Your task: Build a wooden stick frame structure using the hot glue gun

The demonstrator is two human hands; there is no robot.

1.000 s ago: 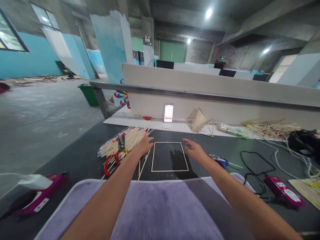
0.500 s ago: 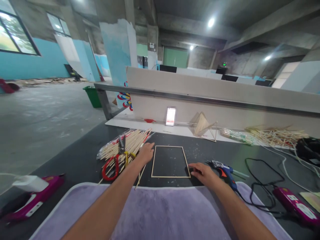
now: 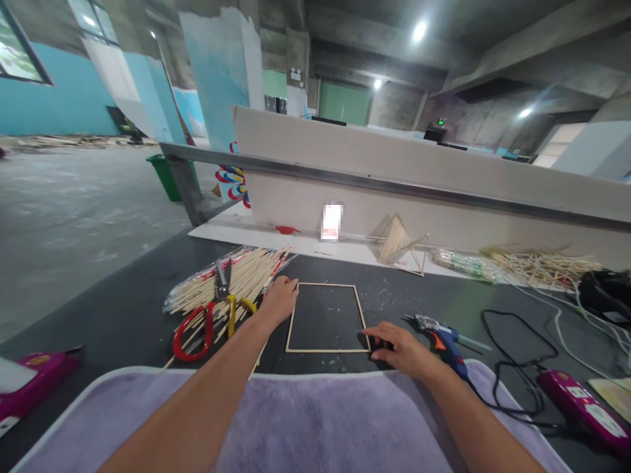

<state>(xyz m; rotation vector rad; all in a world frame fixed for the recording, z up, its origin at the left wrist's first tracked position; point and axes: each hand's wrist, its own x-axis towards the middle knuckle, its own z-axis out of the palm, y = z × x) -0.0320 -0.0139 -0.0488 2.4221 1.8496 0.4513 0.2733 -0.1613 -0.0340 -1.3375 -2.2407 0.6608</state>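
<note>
A square frame of thin wooden sticks [image 3: 325, 351] lies flat on the dark table in front of me. At its far left corner is my left hand [image 3: 280, 299], its fingers bent together with the tips on the stick. My right hand [image 3: 397, 347] rests by the near right corner; the index fingertip touches the right side of the square, and the thumb is held apart from it. Left of my left hand, scissors [image 3: 223, 289] with red and yellow handles lie on a pile of loose sticks [image 3: 256, 272]. A blue glue gun [image 3: 441, 335] lies right of my right hand.
A stick pyramid model [image 3: 394, 242] stands at the back by a white partition [image 3: 296, 138], near a bright phone-like screen [image 3: 332, 221]. More stick bundles [image 3: 547, 266], cables [image 3: 522, 361] and a magenta device [image 3: 584, 407] lie right. A purple cloth [image 3: 315, 420] covers the near edge.
My left hand's fingers have drawn in onto the frame's far left corner. My right index finger stays at the right side. The camera view has shifted slightly.
</note>
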